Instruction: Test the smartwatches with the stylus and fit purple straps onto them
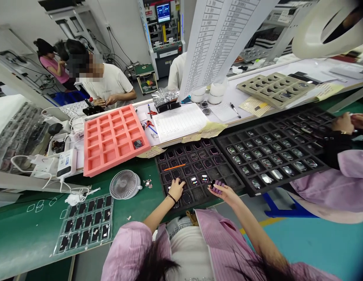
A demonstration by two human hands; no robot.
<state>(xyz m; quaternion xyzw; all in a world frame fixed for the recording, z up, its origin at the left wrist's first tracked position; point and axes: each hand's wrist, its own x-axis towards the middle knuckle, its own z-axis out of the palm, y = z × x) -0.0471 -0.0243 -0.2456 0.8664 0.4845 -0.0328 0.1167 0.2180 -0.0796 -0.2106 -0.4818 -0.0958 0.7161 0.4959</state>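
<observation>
My left hand (176, 190) rests with its fingers curled down on a cell of a black compartment tray (181, 156), and whatever lies beneath them is hidden. A dark band circles that wrist. My right hand (224, 191) pinches a ribbed purple object (216, 186), likely a watch strap, above the tray's near cells. Between my hands, two small watch-like devices (199, 179) sit in neighbouring cells with their screens lit. Several cells further back hold dark items. An orange stick (174, 167) lies across the tray.
A second black tray (272, 152) of watch-like devices lies right, with a co-worker's hands (344, 124) at its edge. Left stand a small white fan (124, 184) and a pink foam tray (111, 134). Papers, tools and a beige tray (275, 89) fill the bench behind.
</observation>
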